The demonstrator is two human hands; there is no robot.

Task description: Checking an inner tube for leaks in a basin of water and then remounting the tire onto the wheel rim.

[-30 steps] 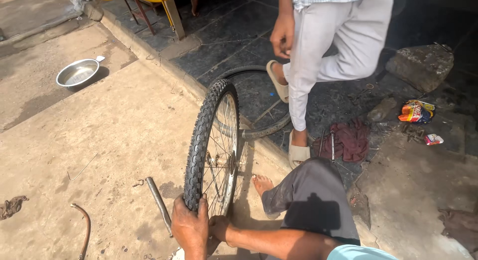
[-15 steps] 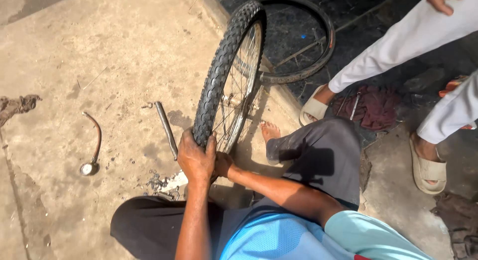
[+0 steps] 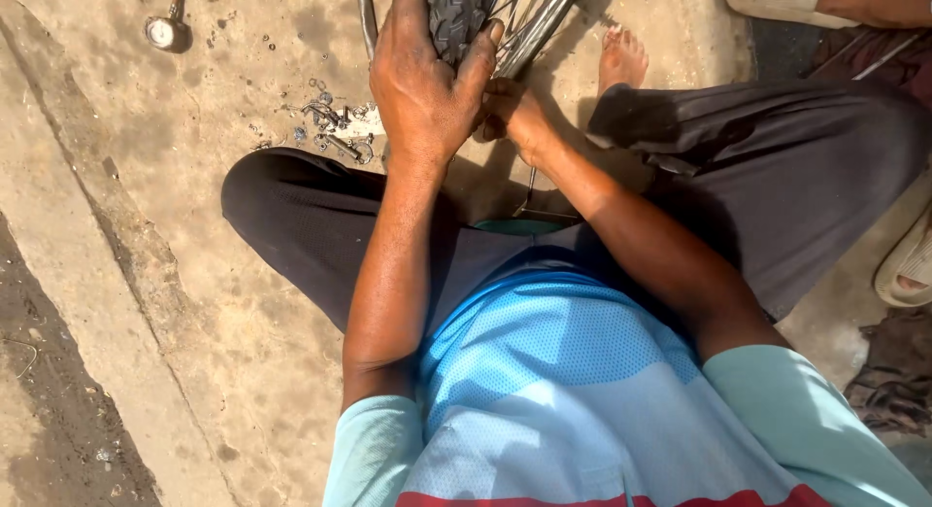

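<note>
I sit on a concrete floor with a bicycle wheel upright in front of me; only its lower part shows at the top edge. My left hand point(image 3: 422, 80) wraps over the black knobby tyre point(image 3: 456, 12). My right hand point(image 3: 515, 114) is lower, at the rim and spokes point(image 3: 534, 12), fingers curled; what it grips is hidden by my left hand. My bare foot point(image 3: 621, 55) rests beside the wheel.
Several small nuts and metal parts point(image 3: 335, 128) lie on the concrete left of the wheel. A metal bar point(image 3: 365, 16) and a round-headed tool point(image 3: 165, 29) lie at the top left. Another person's sandalled feet point(image 3: 908, 264) stand at the right, by a dark rag point(image 3: 898, 371).
My view has tilted down and closer, so most of the wheel and the standing person have left the frame. My hands stay on the wheel's lower part.
</note>
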